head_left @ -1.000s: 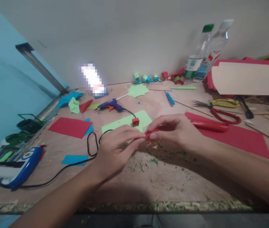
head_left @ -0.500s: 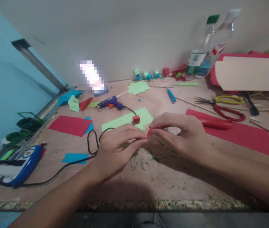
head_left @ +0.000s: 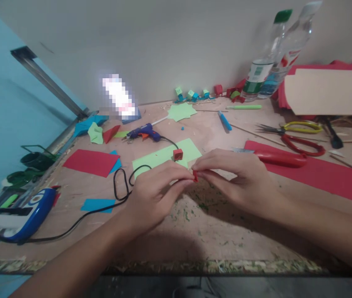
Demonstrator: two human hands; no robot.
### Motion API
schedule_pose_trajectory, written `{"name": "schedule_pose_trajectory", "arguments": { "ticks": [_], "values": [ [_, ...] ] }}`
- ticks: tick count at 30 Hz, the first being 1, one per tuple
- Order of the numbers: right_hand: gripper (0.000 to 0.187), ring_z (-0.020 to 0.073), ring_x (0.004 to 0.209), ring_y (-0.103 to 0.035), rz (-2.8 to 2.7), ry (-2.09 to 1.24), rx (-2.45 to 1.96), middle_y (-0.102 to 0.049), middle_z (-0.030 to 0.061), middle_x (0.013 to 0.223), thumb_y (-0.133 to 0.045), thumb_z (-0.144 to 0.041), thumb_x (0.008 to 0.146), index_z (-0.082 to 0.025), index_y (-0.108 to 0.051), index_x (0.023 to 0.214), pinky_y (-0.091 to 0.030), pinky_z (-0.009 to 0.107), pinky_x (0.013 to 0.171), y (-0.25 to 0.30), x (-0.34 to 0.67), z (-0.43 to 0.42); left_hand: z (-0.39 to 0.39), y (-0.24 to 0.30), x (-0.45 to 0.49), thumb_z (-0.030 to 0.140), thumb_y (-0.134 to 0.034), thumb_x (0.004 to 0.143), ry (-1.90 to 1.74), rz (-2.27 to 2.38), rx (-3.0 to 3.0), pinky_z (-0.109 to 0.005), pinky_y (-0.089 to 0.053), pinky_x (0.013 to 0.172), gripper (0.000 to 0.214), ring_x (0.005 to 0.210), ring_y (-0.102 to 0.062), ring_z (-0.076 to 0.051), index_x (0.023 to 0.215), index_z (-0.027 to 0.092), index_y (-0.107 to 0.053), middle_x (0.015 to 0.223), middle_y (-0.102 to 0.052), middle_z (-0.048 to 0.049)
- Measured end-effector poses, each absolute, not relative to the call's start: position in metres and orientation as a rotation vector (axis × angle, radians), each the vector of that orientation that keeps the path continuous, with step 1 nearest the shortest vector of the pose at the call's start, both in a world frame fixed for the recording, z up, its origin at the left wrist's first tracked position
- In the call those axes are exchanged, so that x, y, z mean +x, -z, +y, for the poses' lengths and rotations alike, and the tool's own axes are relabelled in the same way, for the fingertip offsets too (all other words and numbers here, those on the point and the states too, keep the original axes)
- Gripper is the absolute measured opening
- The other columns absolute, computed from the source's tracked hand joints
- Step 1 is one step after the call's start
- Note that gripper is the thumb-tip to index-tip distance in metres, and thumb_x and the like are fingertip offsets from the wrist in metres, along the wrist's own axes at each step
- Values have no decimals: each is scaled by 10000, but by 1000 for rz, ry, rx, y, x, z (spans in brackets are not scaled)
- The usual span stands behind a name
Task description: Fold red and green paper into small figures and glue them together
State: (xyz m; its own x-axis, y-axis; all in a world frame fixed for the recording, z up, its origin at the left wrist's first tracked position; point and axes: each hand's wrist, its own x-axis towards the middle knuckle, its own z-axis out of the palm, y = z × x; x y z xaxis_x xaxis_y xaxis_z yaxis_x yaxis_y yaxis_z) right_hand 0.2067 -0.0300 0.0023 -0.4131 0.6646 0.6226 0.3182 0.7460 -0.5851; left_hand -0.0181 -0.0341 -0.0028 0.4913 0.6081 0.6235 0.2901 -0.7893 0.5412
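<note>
Between the fingertips of both hands is a small strip of red paper (head_left: 195,176), mostly covered by the fingers. My left hand (head_left: 160,194) pinches it from the left. From the other side my right hand (head_left: 238,178) pinches it too, thumb and forefinger together. Just beyond the fingers, a small red paper cube (head_left: 178,154) sits on a light green paper sheet (head_left: 151,159). To the right lie red-handled scissors (head_left: 302,145) and a red-handled knife (head_left: 278,158), the latter on a red paper sheet (head_left: 324,178).
A blue glue gun (head_left: 144,132) lies behind the hands, its black cord (head_left: 85,215) looping left. Two bottles (head_left: 258,76) stand at the back right. Small paper figures (head_left: 191,96) line the wall. A blue pen (head_left: 224,121) and blue paper (head_left: 98,205) lie on the table.
The red strip has turned to stand more upright between the fingertips. My right hand's fingers have shifted slightly against it. The view has moved a little.
</note>
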Motion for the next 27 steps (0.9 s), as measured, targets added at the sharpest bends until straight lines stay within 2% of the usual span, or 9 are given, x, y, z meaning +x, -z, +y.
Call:
{"name": "schedule_pose_trajectory", "arguments": {
  "ticks": [11, 17, 24, 27],
  "values": [
    [154, 175, 892, -757, -2026, -530, -759, -809, 56, 952, -620, -111, 1000, -207, -738, 982, -598, 298, 807, -1, 205, -30, -35, 0, -17, 68, -622, 1015, -1161, 848, 2342, -271, -568, 855, 143, 914, -703, -147, 1017, 185, -704, 969, -764, -48],
    [117, 161, 825, -730, -1990, -545, -851, -792, 44, 908, -661, -97, 958, -180, -743, 968, -559, 276, 755, -2, 204, -33, -34, 0, -18, 146, -780, 936, -1188, 834, 2299, -306, -602, 900, 112, 916, -740, -169, 1030, 197, -746, 1002, -800, -54],
    [111, 147, 805, -714, -1996, -535, -854, -780, 31, 888, -648, -104, 969, -181, -727, 957, -547, 264, 749, -1, 204, -34, -34, 0, -17, 67, -744, 940, -1261, 811, 2357, -234, -604, 799, 121, 832, -739, -127, 966, 182, -771, 932, -803, -34],
    [111, 163, 832, -721, -2024, -512, -835, -783, 35, 899, -636, -117, 980, -190, -720, 967, -551, 284, 766, 0, 203, -33, -35, 1, -18, 60, -735, 943, -1221, 806, 2380, -238, -599, 789, 129, 837, -735, -130, 965, 182, -773, 934, -795, -39]
  ]
}}
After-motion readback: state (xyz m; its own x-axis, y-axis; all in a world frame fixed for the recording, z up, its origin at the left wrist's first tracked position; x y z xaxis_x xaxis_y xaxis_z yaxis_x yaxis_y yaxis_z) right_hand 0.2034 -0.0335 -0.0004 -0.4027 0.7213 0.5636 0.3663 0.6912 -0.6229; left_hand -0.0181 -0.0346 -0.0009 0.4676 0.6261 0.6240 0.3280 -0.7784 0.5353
